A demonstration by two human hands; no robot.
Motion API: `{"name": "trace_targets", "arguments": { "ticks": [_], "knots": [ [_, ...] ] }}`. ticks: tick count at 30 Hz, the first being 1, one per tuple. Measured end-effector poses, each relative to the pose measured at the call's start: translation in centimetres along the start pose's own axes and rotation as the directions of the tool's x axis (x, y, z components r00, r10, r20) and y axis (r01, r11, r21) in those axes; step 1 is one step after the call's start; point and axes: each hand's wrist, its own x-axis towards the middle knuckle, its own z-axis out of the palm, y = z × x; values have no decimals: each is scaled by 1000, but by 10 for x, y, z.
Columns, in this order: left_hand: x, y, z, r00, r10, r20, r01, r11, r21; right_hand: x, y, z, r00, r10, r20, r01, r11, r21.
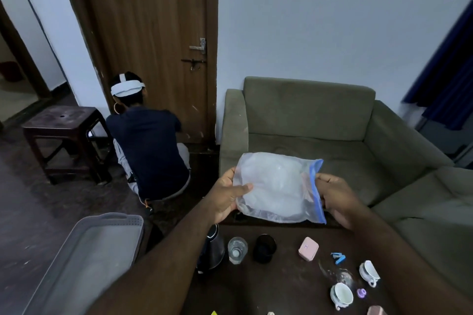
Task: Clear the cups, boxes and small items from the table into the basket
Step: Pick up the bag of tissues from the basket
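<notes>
Below the hands, on the dark brown table, stood two white ceramic cups, a pink square box and a clear glass. The grey plastic basket lay under the left forearm. The left hand and the right hand both gripped a translucent zip bag with a blue seal, held up above the table. Beyond it was an olive fabric sofa.

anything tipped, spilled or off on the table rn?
Yes: both white teacups lie tipped on their sides near the table's right end. No spill is visible. Both hands, left hand and right hand, hold a zip bag above the table.
</notes>
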Motion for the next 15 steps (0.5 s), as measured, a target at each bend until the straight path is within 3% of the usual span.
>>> {"name": "trace_targets", "arguments": {
  "ticks": [4,6,11,15],
  "knots": [
    [6,-15,25,1000,-20,-18,21,999,41,6,11,-24,989,125,75,-140,954,266],
    [6,-25,33,998,-44,-50,46,998,45,8,19,-37,981,147,125,-179,936,303],
    [8,-64,40,981,-107,-161,120,990,75,24,68,-60,953,257,160,-270,961,64],
    [16,-124,24,941,-167,-295,190,980,52,46,141,-64,891,412,190,-410,911,-55]
  ]
}}
